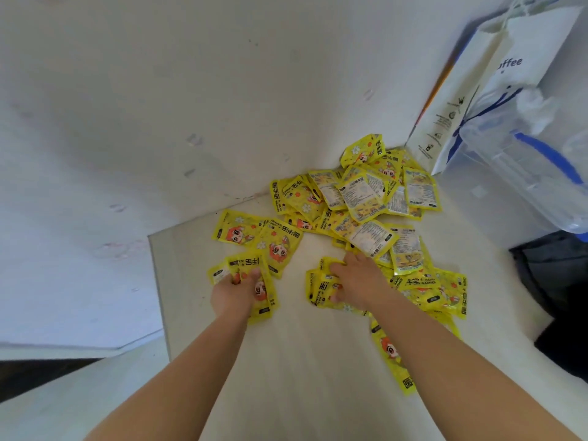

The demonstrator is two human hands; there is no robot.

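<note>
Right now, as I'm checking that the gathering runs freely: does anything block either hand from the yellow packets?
Nothing visible does. The left hand grips a small stack, and the right hand clutches packets at the near edge of the pile.
</note>
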